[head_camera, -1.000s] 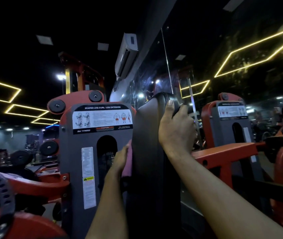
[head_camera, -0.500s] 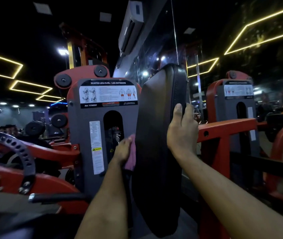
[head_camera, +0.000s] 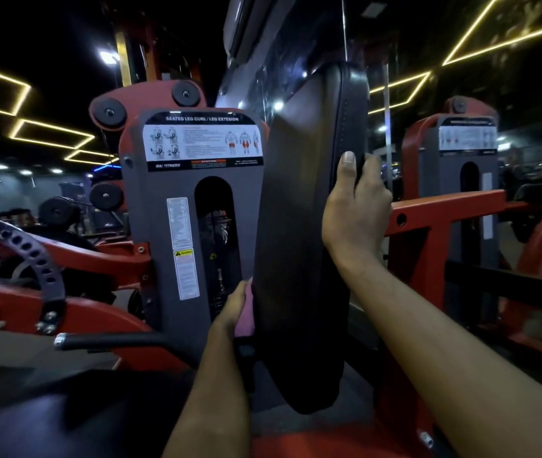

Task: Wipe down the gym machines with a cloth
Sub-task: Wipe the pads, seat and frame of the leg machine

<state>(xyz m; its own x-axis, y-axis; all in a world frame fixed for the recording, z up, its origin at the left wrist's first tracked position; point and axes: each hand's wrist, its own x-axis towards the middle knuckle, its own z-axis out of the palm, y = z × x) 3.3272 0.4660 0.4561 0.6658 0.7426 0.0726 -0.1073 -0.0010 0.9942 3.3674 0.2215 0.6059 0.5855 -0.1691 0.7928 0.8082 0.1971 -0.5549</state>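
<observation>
Forearms come first, 2 of them reaching up from the bottom edge on either side of the black back pad [head_camera: 302,226], which stands nearly upright before me. Low on its left edge sits the pink cloth [head_camera: 244,320], squeezed between the pad and my left hand [head_camera: 233,309]; only a narrow strip of it shows. That hand presses the cloth against the pad's edge, but its fingers [head_camera: 242,292] are mostly hidden, so I cannot tell whether they curl round the cloth or lie flat on it. Higher up, on the opposite edge, my right hand [head_camera: 355,213] grips the pad: the thumb [head_camera: 348,166] lies straight up the near face and the other fingers wrap round the right edge to the back. The cloth lies well below that hand, across the pad from it.

Left of my left arm a black lever [head_camera: 114,341] with a chrome tip points left, above the dark seat [head_camera: 64,421]. Just behind the pad stands the grey weight-stack cover [head_camera: 160,246], its placard [head_camera: 201,145] headed SEATED LEG CURL / LEG EXTENSION. A curved black plate [head_camera: 36,259] with a row of holes sits farther left. Off to the right is 1 more grey and red machine [head_camera: 461,200], and yellow light strips [head_camera: 51,133] cross the dark ceiling.
</observation>
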